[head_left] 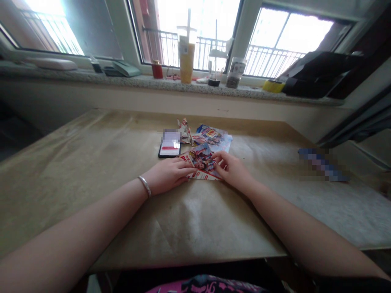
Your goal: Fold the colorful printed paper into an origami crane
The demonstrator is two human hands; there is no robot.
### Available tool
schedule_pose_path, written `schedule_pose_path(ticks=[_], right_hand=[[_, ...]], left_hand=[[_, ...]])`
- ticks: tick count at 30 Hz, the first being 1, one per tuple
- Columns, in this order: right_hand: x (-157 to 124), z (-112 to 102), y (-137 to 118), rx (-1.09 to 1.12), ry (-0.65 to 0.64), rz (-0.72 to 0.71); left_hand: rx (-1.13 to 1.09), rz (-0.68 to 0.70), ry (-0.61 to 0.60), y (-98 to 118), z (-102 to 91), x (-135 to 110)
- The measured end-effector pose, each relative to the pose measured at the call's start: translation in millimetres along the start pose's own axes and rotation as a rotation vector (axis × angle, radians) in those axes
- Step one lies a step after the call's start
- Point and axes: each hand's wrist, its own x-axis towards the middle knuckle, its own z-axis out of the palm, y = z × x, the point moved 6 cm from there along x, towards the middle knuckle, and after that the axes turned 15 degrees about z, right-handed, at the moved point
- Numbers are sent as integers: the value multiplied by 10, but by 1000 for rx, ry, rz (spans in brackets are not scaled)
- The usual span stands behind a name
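Observation:
A colourful printed paper sheet (200, 162) lies on the brown paper-covered table (91, 162). My left hand (168, 175), a silver bracelet on its wrist, rests flat on the sheet's left edge with fingers stretched out. My right hand (232, 169) presses on the sheet's right edge with fingers bent. Just behind lie a second printed sheet (215, 138) and a small folded paper piece (185, 130). A black phone (170, 147) with a lit screen lies left of them.
A granite windowsill (171, 83) runs along the back with a tall orange drink cup (186, 61), a red can (157, 70), jars, a yellow tape roll (273, 86) and a black object at right. A blurred dark item (322, 165) lies on the table's right side.

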Motion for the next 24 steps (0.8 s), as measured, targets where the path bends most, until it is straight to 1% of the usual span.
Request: schedule_pose_path(ticks=[5, 8, 11, 14, 16, 20, 24], right_hand=[[12, 30, 36, 35, -31, 38], [29, 39, 74, 64, -34, 69], [43, 56, 113, 106, -49, 89], [53, 91, 156, 154, -89, 114], [54, 114, 169, 177, -120, 114], [55, 133, 171, 197, -155, 104], [71, 120, 190, 236, -136, 107]], left_hand=[[-8, 11, -30, -11, 18, 0], [18, 38, -34, 12, -5, 20], [80, 81, -68, 52, -39, 43], [165, 145, -138, 113, -59, 61], [213, 172, -152, 142, -75, 68], [231, 218, -69, 170, -124, 64], [196, 291, 37, 201, -164, 60]])
